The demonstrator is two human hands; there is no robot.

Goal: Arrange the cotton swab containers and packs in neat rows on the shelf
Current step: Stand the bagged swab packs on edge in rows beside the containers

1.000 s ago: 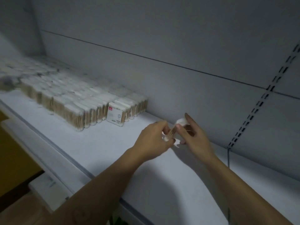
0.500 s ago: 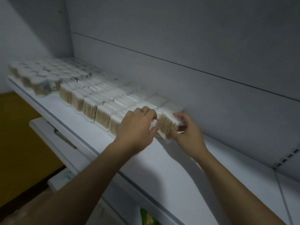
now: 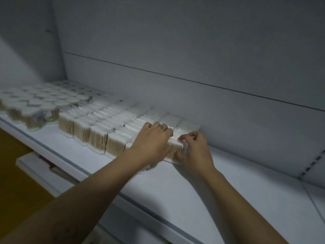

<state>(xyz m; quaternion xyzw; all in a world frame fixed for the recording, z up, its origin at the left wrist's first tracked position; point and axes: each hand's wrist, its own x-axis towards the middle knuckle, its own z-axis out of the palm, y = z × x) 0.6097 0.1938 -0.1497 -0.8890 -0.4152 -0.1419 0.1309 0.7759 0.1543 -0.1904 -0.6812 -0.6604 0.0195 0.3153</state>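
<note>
left hand (image 3: pixel 151 140): grip curled over end pack (image 3: pixel 175 150); right hand (image 3: pixel 195 149): grip pinches it

Grey back panel (image 3: pixel 175 50) fills the far side, dim and plain. A thin dark seam (image 3: pixel 175 77) crosses it, sloping down from left to right. At far right a slotted upright (image 3: pixel 314 160) shows as a row of short dark slots, partly cut by the frame edge. Paler side wall (image 3: pixel 26 50) closes the left end. Near left and lower down, a white lower ledge (image 3: pixel 35 162) juts out, with a small reddish item (image 3: pixel 44 158) on it, too blurred to identify. Yellow-brown floor (image 3: pixel 15 173) lies below, at left.
</note>
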